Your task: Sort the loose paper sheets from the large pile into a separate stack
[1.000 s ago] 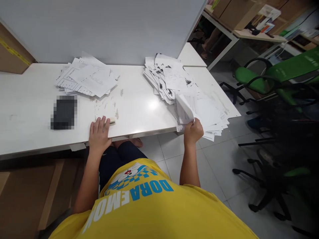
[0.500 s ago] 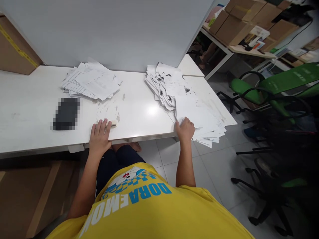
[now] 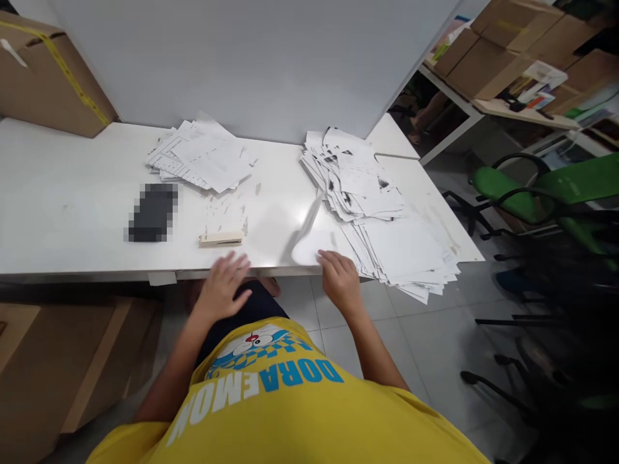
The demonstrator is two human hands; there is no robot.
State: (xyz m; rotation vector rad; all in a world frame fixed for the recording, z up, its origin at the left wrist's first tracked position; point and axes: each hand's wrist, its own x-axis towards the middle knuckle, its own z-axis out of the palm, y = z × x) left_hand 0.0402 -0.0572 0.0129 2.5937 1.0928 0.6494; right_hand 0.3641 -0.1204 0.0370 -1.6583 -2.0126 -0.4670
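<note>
Lifted clear of one cream stapler (image 3: 220,240), the left hand (image 3: 223,290) hovers before it, fingers apart and empty; the right hand (image 3: 340,278) has swung nearer, fingers clamped on one curled sheet (image 3: 308,249) right of the stapler. Drawing off paper appears underway, calling next for a steady pinch. Three piles share the bench (image 3: 72,206): a printed pile (image 3: 207,156) behind the stapler, a smudged pile (image 3: 358,171) and a fanned pile (image 3: 406,248) to its right.

On the desk (image 3: 278,174), a stapler (image 3: 220,240) lay before a paper pile (image 3: 207,158), with a carton (image 3: 58,84) at the far left. To the right, a rear stack (image 3: 358,174) sat behind a front stack (image 3: 411,251); left of the latter was a loose sheet (image 3: 312,246) in the right hand (image 3: 341,280).
</note>
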